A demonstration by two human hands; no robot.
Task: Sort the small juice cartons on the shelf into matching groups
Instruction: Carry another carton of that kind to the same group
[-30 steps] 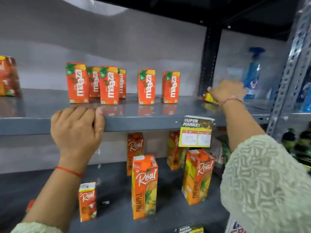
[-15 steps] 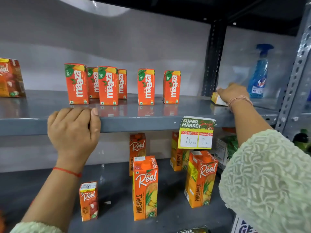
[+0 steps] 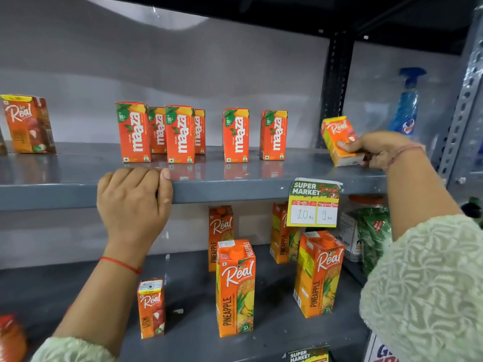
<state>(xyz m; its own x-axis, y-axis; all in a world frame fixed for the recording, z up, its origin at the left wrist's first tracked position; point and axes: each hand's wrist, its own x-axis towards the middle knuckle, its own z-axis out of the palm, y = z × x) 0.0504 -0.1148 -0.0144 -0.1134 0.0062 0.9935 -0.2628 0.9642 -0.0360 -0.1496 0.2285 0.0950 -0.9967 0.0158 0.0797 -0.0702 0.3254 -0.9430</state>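
Observation:
My right hand (image 3: 379, 150) grips a small orange Real carton (image 3: 338, 138), tilted, just above the right end of the upper shelf (image 3: 235, 188). Several small Maaza cartons (image 3: 180, 134) stand in the middle of that shelf, two further ones (image 3: 236, 135) spaced to the right. A Real carton (image 3: 27, 124) stands at the far left of the shelf. My left hand (image 3: 133, 202) rests curled over the shelf's front edge, holding no carton. Another small Real litchi carton (image 3: 151, 308) stands on the lower shelf.
Tall Real pineapple cartons (image 3: 235, 288) stand on the lower shelf (image 3: 274, 333). A price tag (image 3: 313, 203) hangs from the upper shelf edge. A blue spray bottle (image 3: 405, 105) and metal uprights (image 3: 460, 105) are at the right. Jars and green packets (image 3: 373, 231) sit lower right.
My right hand has pulled the small Real carton out from the far right corner and lifted it into view. The left hand stays on the shelf edge.

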